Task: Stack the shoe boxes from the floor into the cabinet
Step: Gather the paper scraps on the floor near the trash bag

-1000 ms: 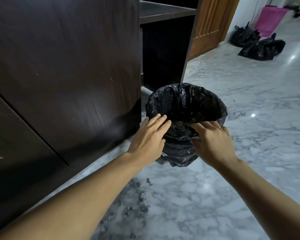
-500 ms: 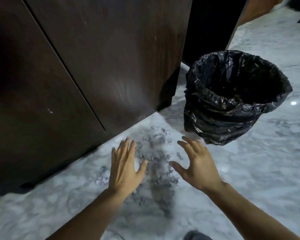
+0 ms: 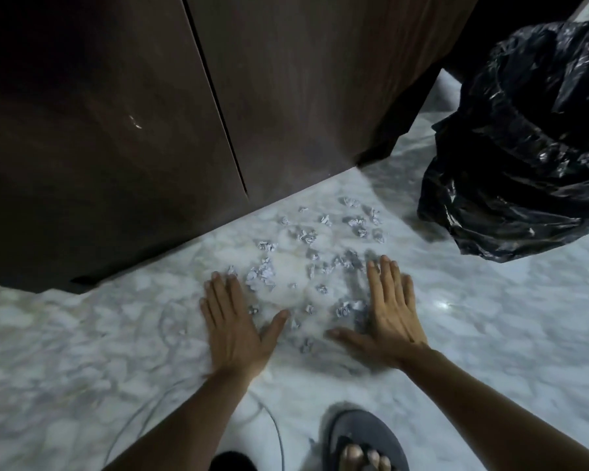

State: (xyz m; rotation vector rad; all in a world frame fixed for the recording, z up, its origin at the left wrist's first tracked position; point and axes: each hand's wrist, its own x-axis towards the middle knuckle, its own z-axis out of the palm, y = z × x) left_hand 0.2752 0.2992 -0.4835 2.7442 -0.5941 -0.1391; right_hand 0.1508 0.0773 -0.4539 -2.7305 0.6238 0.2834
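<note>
Both hands, left hand [image 3: 233, 329] & right hand [image 3: 390, 317], flat, fingers straight, holding nothing, flanking paper scraps [image 3: 306, 263] at 12 o'clock—prob. to gather them.

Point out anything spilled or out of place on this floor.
Small crumpled paper scraps lie scattered over the marble floor by the cabinet, between the left hand and right hand. No shoe boxes show.
</note>
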